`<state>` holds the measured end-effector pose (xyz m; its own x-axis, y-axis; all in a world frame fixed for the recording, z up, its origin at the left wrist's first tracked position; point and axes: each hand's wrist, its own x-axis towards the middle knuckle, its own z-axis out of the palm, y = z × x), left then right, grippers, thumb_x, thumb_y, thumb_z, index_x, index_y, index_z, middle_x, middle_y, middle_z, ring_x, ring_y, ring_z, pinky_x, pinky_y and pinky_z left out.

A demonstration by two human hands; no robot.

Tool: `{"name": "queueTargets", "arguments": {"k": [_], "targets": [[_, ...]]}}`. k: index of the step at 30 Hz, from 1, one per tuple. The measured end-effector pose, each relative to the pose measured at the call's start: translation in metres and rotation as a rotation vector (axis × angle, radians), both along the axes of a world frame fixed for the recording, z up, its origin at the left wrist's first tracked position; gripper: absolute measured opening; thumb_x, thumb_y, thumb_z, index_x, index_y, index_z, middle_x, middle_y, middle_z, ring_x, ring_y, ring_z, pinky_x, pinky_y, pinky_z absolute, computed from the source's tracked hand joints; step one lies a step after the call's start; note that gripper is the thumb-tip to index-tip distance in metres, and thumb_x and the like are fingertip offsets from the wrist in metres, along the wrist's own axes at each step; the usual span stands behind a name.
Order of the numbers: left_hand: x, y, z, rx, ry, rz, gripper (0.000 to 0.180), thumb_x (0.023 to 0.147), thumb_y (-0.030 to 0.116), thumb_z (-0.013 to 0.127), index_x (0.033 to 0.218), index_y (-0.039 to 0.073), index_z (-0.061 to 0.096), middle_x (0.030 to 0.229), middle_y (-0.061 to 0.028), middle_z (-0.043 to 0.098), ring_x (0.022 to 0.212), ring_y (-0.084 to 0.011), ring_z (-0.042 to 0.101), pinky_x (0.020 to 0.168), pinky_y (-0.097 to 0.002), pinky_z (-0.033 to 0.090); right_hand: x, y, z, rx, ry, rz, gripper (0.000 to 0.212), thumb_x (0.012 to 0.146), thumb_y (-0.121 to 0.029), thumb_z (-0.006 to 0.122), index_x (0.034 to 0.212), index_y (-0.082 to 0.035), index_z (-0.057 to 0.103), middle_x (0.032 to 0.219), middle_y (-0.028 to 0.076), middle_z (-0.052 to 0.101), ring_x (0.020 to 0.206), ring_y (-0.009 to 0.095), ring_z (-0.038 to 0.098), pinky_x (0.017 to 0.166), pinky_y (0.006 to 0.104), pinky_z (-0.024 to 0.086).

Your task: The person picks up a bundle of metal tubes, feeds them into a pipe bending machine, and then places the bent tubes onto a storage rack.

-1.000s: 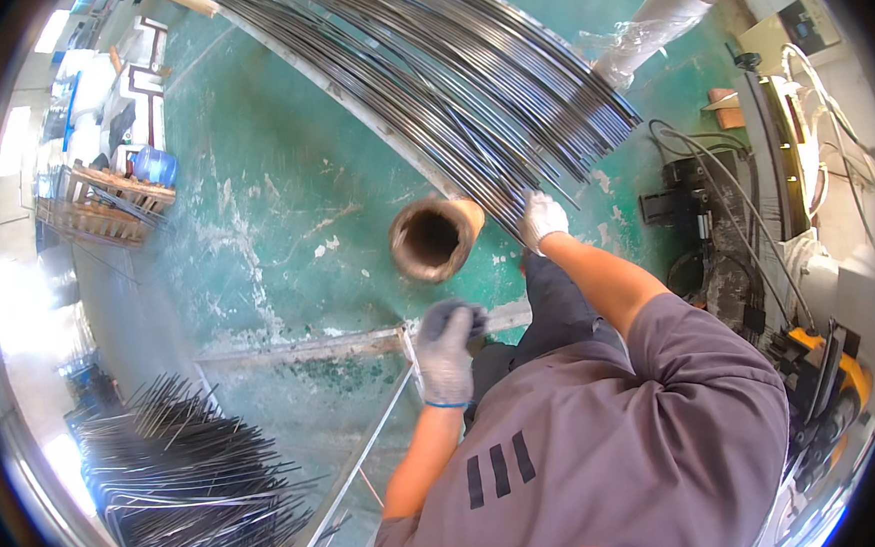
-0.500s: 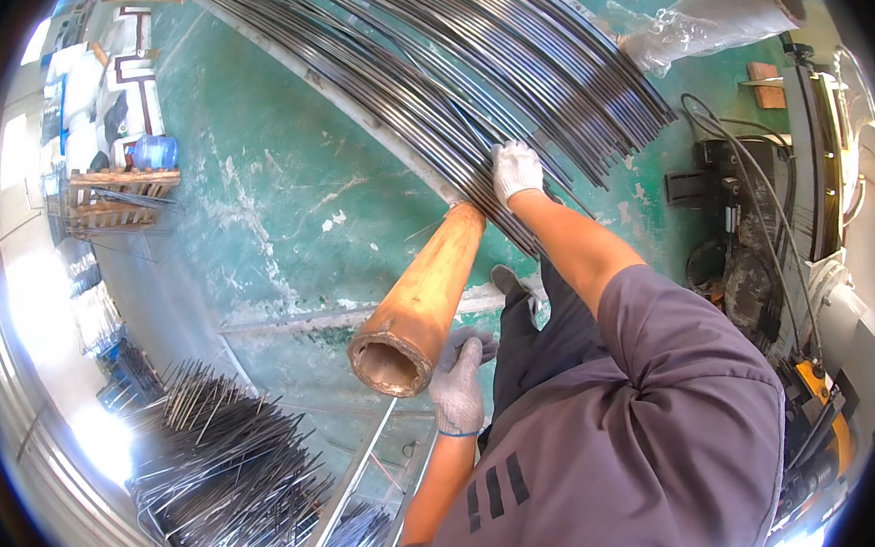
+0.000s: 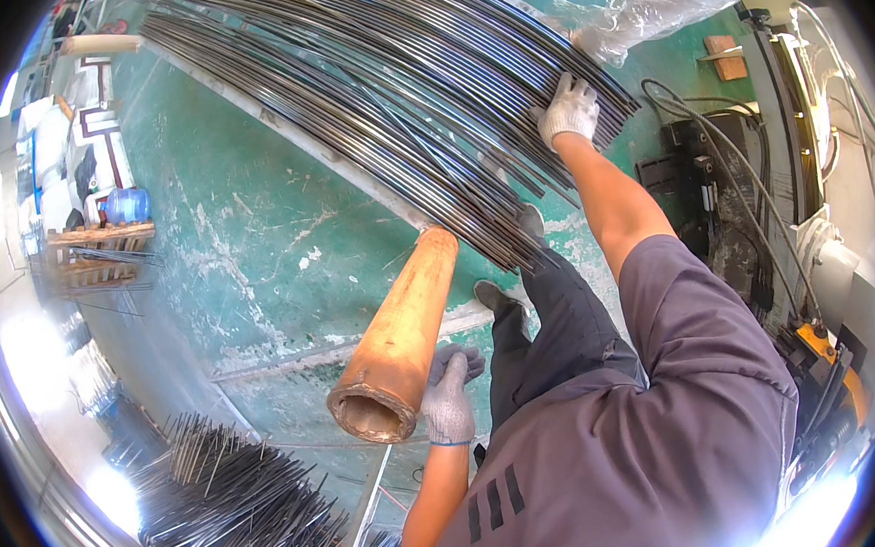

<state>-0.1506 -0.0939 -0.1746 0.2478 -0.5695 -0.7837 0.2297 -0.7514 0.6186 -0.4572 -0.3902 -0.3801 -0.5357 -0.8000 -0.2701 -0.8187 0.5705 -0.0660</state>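
Note:
My right hand (image 3: 569,110), in a whitish knit glove, rests on the far-right group of long thin metal rods (image 3: 505,59), close to their ends. Its fingers are apart and slightly bent over the rods; no rod shows lifted in them. Another bundle of rods (image 3: 380,152) lies to the left, its ends reaching toward my legs. My left hand (image 3: 449,403), in a similar glove, is beside a brown hollow tube (image 3: 396,326). That hand's fingers stretch to the right, holding nothing visible. The tube's open end faces me, and its far end is next to a pale rail under the rods.
A grey roll with loose clear plastic (image 3: 662,4) is at the far right. Machinery with black cables (image 3: 722,176) stands on the right. A heap of dark rods (image 3: 241,506) fills the lower left, near a metal frame (image 3: 367,508). A wooden pallet (image 3: 99,234) stands at the left.
My right hand has moved right and farther away, from the left bundle to the right group of rods. My left hand stays beside the tube. The whole view has shifted somewhat.

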Motion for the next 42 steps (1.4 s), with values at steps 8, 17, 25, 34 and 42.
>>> {"name": "queueTargets", "arguments": {"k": [8, 17, 25, 34, 42], "targets": [[-0.018, -0.026, 0.002, -0.062, 0.038, -0.054, 0.024, 0.102, 0.008, 0.059, 0.121, -0.006, 0.059, 0.106, -0.0194, 0.070, 0.092, -0.0291, 0.072, 0.088, -0.0421, 0.059, -0.021, 0.008, -0.032, 0.066, -0.072, 0.248, 0.028, 0.092, -0.017, 0.073, 0.116, -0.004, 0.070, 0.119, 0.022, 0.072, 0.116, 0.039, 0.069, 0.093, 0.0471, 0.059], [-0.045, -0.032, 0.012, -0.048, 0.036, -0.090, 0.023, 0.101, 0.006, 0.060, 0.121, -0.007, 0.061, 0.105, -0.0192, 0.072, 0.091, -0.0273, 0.073, 0.086, -0.0391, 0.060, -0.039, 0.001, -0.006, 0.181, -0.371, 0.419, 0.029, 0.085, -0.023, 0.076, 0.105, -0.002, 0.076, 0.104, 0.020, 0.077, 0.096, 0.034, 0.076, 0.086, 0.0455, 0.060], [-0.076, -0.048, 0.019, -0.099, 0.056, -0.167, 0.026, 0.101, 0.009, 0.062, 0.122, -0.007, 0.061, 0.105, -0.0195, 0.072, 0.092, -0.0270, 0.073, 0.085, -0.0385, 0.060, -0.052, 0.000, 0.023, 0.205, -0.726, 0.178, 0.064, 0.099, -0.047, 0.067, 0.135, 0.005, 0.064, 0.127, 0.027, 0.070, 0.120, 0.041, 0.067, 0.104, 0.0443, 0.051], [-0.100, -0.074, 0.008, -0.114, 0.167, -0.330, 0.024, 0.103, 0.014, 0.063, 0.119, -0.004, 0.062, 0.103, -0.0145, 0.072, 0.089, -0.0228, 0.072, 0.083, -0.0359, 0.059, -0.057, 0.116, 0.117, 0.128, -0.605, 0.320, 0.052, 0.103, -0.048, 0.056, 0.111, 0.000, 0.073, 0.101, 0.030, 0.072, 0.099, 0.046, 0.070, 0.085, 0.0516, 0.055], [-0.103, -0.141, -0.078, -0.094, 0.654, -0.208, 0.036, 0.107, 0.041, 0.058, 0.114, 0.006, 0.064, 0.097, -0.0110, 0.071, 0.083, -0.0257, 0.069, 0.080, -0.0422, 0.059, -0.060, 0.420, 0.281, 0.461, -0.464, 0.026, 0.044, 0.101, -0.045, 0.061, 0.101, -0.002, 0.069, 0.093, 0.027, 0.072, 0.092, 0.046, 0.070, 0.083, 0.0519, 0.055]]}}
